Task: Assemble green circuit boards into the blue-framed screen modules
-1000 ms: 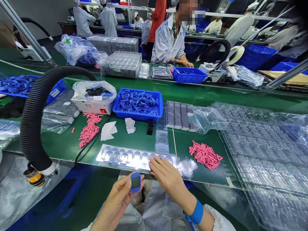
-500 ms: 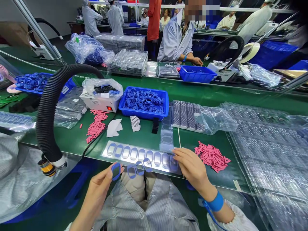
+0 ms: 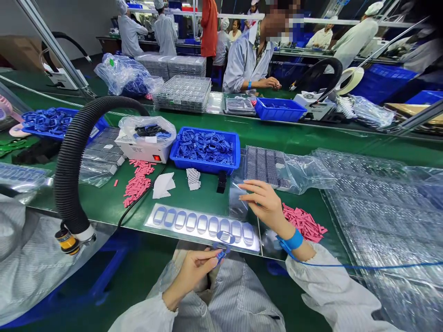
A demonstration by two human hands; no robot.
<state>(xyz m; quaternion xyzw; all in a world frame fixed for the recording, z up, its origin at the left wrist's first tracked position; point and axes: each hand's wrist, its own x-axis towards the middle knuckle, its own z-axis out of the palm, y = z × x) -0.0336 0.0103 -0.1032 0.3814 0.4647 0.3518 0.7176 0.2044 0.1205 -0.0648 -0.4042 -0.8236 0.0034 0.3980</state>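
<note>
My left hand (image 3: 195,272) is closed in a pinch on blue oval frames (image 3: 221,254), held just in front of the table edge. They overlap, and part of them hides behind my fingers. Behind them lies a silvery strip (image 3: 194,235) bearing a row of blue-rimmed oval pieces. My right hand (image 3: 265,203) hovers with fingers stretched out over a clear plastic strip (image 3: 238,205); whether its fingertips touch the plastic I cannot tell. A blue band circles that wrist. Close beside it lies a pile of pink strips (image 3: 302,222).
A blue bin (image 3: 176,159) full of blue parts stands behind the strip. A black ribbed hose (image 3: 65,184) arches at the left. Pink pieces (image 3: 138,182), white slips (image 3: 162,185) and bagged trays (image 3: 391,216) lie around. A person (image 3: 249,64) sits across the table.
My left hand has moved right with the blue frames, which now sit bunched rather than spread out. My right hand has moved away from the silvery strip's right end, back over the clear plastic.
</note>
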